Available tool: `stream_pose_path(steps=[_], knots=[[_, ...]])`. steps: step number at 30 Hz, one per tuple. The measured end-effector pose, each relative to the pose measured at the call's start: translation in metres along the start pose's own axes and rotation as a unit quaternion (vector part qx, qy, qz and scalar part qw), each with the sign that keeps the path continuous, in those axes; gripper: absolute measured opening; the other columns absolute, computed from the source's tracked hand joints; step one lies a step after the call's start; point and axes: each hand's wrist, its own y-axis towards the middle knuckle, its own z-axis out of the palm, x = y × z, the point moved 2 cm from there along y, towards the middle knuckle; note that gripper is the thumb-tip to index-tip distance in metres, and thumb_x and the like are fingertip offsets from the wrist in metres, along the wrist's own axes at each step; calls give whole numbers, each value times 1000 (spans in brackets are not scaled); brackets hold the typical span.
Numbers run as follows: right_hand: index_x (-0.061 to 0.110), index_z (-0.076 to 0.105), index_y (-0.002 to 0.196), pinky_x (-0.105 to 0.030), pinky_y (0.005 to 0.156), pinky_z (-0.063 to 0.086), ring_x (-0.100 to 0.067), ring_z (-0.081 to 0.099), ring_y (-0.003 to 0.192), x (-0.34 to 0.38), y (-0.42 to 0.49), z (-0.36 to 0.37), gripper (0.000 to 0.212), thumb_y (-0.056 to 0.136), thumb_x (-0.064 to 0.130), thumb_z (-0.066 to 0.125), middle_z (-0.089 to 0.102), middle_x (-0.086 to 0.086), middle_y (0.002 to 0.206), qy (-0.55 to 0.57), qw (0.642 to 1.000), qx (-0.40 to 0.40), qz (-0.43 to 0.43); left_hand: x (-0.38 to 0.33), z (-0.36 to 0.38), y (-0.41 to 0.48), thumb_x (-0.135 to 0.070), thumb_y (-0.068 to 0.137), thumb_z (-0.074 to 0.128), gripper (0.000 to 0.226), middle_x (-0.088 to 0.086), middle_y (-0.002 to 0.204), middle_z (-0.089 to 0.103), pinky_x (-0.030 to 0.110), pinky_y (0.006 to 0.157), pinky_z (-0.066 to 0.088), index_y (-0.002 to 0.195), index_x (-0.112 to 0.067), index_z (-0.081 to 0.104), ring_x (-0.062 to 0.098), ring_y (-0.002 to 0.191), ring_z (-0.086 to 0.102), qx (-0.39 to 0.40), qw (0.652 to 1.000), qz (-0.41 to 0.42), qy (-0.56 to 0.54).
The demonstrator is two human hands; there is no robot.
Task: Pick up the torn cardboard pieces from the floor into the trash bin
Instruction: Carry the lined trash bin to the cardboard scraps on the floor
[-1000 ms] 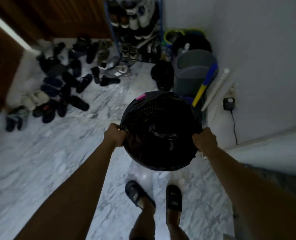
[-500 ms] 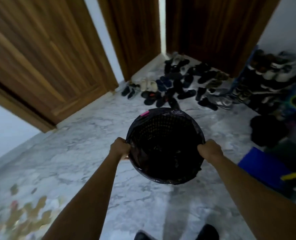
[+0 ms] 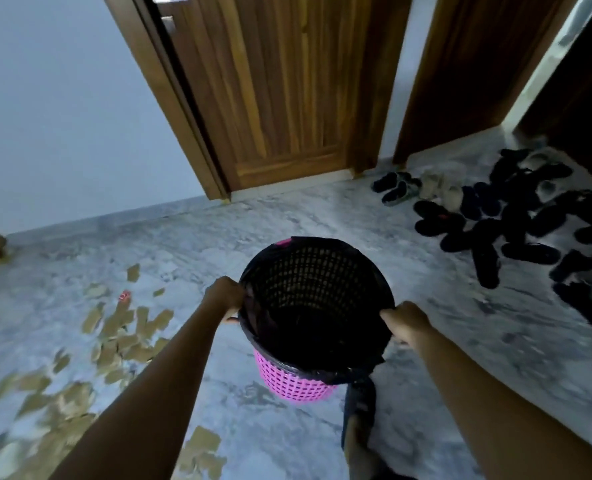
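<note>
I carry a pink mesh trash bin (image 3: 294, 382) lined with a black bag, held off the marble floor in front of me. My left hand (image 3: 226, 296) grips its rim on the left side and my right hand (image 3: 405, 322) grips the rim on the right. Several torn brown cardboard pieces (image 3: 125, 327) lie scattered on the floor at the left, from mid-frame down to the bottom edge. One small red-and-white scrap (image 3: 125, 296) lies among them. The inside of the bin is dark.
A wooden door (image 3: 274, 91) stands ahead, with a second door frame (image 3: 461, 74) to its right. Several dark sandals and shoes (image 3: 502, 223) cover the floor at the right. My foot (image 3: 358, 420) is below the bin. A pale wall (image 3: 62, 109) is at the left.
I have turned left with the bin still held in both hands. The shoe rack and grey bucket left view; the cardboard pieces on the floor came into view at the left.
</note>
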Motion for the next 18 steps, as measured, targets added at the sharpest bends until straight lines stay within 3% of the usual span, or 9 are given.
stream_pose_path(steps=[2,3,6,10,13,15,18], knots=[[-7,53,131,-55,95,54,-41,65,109,33,38,11,46,100,26,51,63,-27,123,-13,1000,27,0,4,-8,40,-11,79,64,17,21,93,70,44,55,62,86,3,70,30,80,71,-11,1000,-24,-3],[-6,51,133,-55,97,53,-40,64,111,48,58,17,47,100,27,51,62,-26,126,-20,999,38,-1,7,-12,59,-12,78,63,17,20,92,71,45,57,62,85,1,70,31,81,71,-18,999,-34,-5],[-4,58,123,-51,93,56,-36,67,102,89,104,27,41,100,30,52,65,-20,110,-47,997,65,-9,12,-16,104,-12,79,61,15,21,93,71,48,62,63,84,-1,71,32,82,71,-28,997,-63,-31],[-2,54,126,-53,95,55,-40,64,109,130,172,49,38,101,28,53,61,-26,126,-56,995,82,-2,21,-10,169,-10,83,62,13,21,97,70,43,59,63,88,-2,71,31,84,71,-31,990,-104,-95],[6,56,114,-57,95,53,-41,62,114,156,232,73,24,102,27,53,57,-28,132,-67,993,96,2,34,0,226,-21,82,63,21,16,101,69,45,63,63,100,-11,67,29,87,71,-48,982,-116,-139],[9,55,104,-53,96,54,-40,62,114,170,285,98,17,102,26,52,57,-26,132,-66,993,95,14,47,13,281,-23,83,64,25,15,106,68,43,64,63,107,-14,63,28,90,70,-55,975,-129,-173],[6,57,108,-49,96,53,-38,61,111,183,358,134,19,101,22,52,57,-24,129,-25,995,81,47,64,35,363,-25,82,61,30,15,111,68,39,64,63,110,-15,62,26,92,70,-47,970,-137,-195]])
